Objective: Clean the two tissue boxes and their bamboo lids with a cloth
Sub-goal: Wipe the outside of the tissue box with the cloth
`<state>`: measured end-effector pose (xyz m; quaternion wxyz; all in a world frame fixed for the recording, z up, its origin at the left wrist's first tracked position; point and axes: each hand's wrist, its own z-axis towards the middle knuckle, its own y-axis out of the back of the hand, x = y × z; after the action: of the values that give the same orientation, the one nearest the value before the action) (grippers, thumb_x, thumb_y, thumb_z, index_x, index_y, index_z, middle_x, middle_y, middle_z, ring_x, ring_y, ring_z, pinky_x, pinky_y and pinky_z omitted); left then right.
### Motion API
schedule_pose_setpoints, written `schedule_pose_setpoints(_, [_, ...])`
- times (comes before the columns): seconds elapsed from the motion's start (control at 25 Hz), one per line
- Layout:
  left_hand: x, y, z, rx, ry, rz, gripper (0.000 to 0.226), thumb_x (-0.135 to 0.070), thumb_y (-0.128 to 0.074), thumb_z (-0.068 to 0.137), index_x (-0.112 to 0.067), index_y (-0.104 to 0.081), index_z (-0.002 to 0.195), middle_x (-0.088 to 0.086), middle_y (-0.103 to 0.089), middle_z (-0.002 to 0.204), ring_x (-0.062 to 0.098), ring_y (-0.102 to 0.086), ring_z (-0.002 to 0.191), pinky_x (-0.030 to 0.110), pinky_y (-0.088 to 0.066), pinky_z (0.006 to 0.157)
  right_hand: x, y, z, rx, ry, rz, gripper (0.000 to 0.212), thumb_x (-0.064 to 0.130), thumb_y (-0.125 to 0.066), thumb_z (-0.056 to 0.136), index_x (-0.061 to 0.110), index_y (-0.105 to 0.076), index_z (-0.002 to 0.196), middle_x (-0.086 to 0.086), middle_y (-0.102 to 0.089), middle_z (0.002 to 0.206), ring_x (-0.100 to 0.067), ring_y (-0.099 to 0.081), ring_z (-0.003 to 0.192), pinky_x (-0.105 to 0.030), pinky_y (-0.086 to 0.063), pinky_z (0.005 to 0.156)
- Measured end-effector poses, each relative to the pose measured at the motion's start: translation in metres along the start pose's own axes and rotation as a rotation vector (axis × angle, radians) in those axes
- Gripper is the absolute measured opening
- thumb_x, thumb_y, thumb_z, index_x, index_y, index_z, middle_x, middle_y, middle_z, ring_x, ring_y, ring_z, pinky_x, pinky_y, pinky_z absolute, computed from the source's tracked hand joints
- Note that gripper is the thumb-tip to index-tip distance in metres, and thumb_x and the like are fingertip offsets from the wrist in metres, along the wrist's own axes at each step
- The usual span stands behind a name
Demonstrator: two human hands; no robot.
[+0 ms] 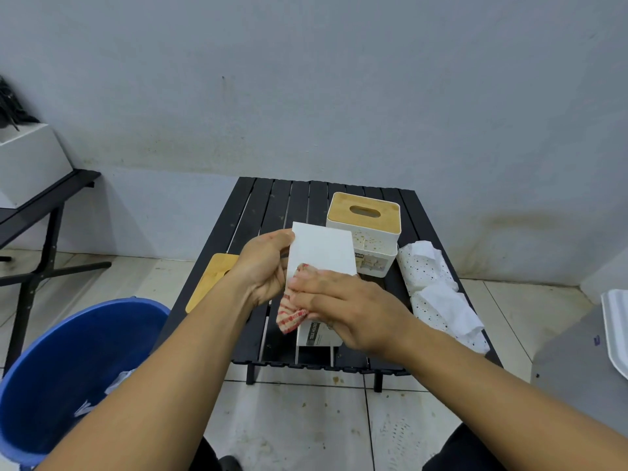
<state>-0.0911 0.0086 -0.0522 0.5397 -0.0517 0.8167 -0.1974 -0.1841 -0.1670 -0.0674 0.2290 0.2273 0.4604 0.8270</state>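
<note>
A low black slatted table (261, 205) is standing near the pale grey wall (306, 79) on a stained tiled floor (306, 419), and two white spotted stacks of paper tissues (431, 277) are lying along its right side. A round blue plastic bucket (51, 385) is sitting on the floor by the table's near left corner, holding scraps of white paper. Off to the left, a white rectangular box (30, 161) is resting on a black metal bench (51, 195), black cables (10, 107) lying on top.
</note>
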Motion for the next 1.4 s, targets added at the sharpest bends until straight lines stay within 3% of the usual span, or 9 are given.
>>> schedule_pose_setpoints(0.24, [0.0,0.002,0.0,-0.05,-0.019,0.023,0.033,-0.008,-0.049,0.105,0.011,-0.061,0.129,0.023,-0.074,0.116,0.037,-0.068,0.109,0.052,-0.049,0.105,0.002,0.06,-0.025,-0.603,-0.985,1.149,0.028,0.031,-0.054,0.104,0.013,-0.071,0.116,-0.018,-0.075,0.114,-0.028,-0.076,0.08,-0.041,-0.061,0.063])
schedule_pose_setpoints(0.4, [0.003,0.002,-0.006,-0.034,-0.004,-0.012,0.029,-0.005,-0.051,0.104,0.01,-0.065,0.125,0.028,-0.068,0.128,0.036,-0.068,0.11,0.052,-0.049,0.11,-0.031,0.084,-0.04,-1.035,-1.221,1.561,0.046,0.044,-0.045,0.105,0.01,-0.064,0.13,-0.019,-0.071,0.124,-0.034,-0.072,0.11,-0.048,-0.061,0.086])
schedule_pose_setpoints(0.56, [0.006,0.0,-0.013,0.0,-0.015,-0.005,0.029,-0.005,-0.048,0.105,0.004,-0.069,0.124,0.024,-0.07,0.127,0.029,-0.07,0.102,0.042,-0.06,0.091,-0.019,0.062,-0.003,-0.937,-1.171,1.413,0.017,0.02,-0.055,0.102,0.008,-0.063,0.112,-0.019,-0.072,0.097,-0.03,-0.073,0.075,-0.039,-0.061,0.069])
schedule_pose_setpoints(0.68, [0.008,-0.001,-0.015,-0.062,-0.047,-0.003,0.031,-0.002,-0.041,0.107,0.0,-0.067,0.125,0.019,-0.075,0.118,0.025,-0.075,0.089,0.038,-0.066,0.073,-0.001,0.04,0.038,-0.78,-0.999,1.119,0.04,0.016,-0.043,0.11,0.03,-0.047,0.147,-0.018,-0.066,0.113,-0.013,-0.044,0.068,-0.037,-0.062,0.07])
schedule_pose_setpoints(0.72, [0.01,-0.001,-0.015,-0.113,-0.064,0.007,0.032,0.0,-0.041,0.107,-0.002,-0.067,0.124,0.019,-0.076,0.115,0.026,-0.075,0.086,0.039,-0.065,0.07,0.005,0.033,0.048,-0.686,-0.926,1.017,0.043,0.023,-0.04,0.111,0.038,-0.042,0.152,-0.005,-0.064,0.126,-0.037,-0.064,0.099,-0.033,-0.063,0.072])
schedule_pose_setpoints(0.8, [0.012,-0.001,-0.014,-0.213,-0.093,0.069,0.034,-0.001,-0.039,0.106,-0.007,-0.069,0.12,0.016,-0.078,0.109,0.03,-0.074,0.087,0.044,-0.065,0.072,0.004,0.01,0.056,-0.55,-0.833,0.806,0.04,0.036,-0.04,0.11,0.044,-0.044,0.149,0.013,-0.056,0.147,-0.004,-0.067,0.092,-0.028,-0.059,0.083])
schedule_pose_setpoints(0.96, [0.014,0.005,-0.013,-0.297,-0.118,0.126,0.037,-0.005,-0.036,0.108,-0.014,-0.07,0.118,0.011,-0.078,0.107,0.029,-0.074,0.085,0.039,-0.062,0.064,-0.02,-0.017,0.055,-0.442,-0.92,0.614,0.045,0.042,-0.039,0.109,0.032,-0.047,0.152,0.011,-0.041,0.16,-0.003,-0.032,0.148,-0.037,-0.028,0.123])
schedule_pose_setpoints(1.16, [0.016,0.014,-0.014,-0.36,-0.093,0.184,0.041,-0.007,-0.033,0.108,-0.018,-0.072,0.118,0.009,-0.078,0.109,0.029,-0.07,0.081,0.038,-0.061,0.065,-0.049,-0.042,0.027,-0.466,-1.074,0.617,0.041,0.038,-0.034,0.107,0.036,-0.06,0.138,0.011,-0.067,0.115,-0.015,-0.063,0.104,-0.041,-0.053,0.092])
schedule_pose_setpoints(1.4, [0.016,0.006,-0.022,-0.374,-0.107,0.215,0.041,-0.01,-0.032,0.109,-0.02,-0.069,0.124,0.008,-0.077,0.111,0.03,-0.07,0.084,0.043,-0.061,0.069,-0.046,-0.031,0.009,-0.428,-1.309,0.695,0.035,0.034,-0.034,0.109,0.04,-0.064,0.128,0.012,-0.066,0.119,-0.014,-0.061,0.112,-0.029,-0.045,0.083])
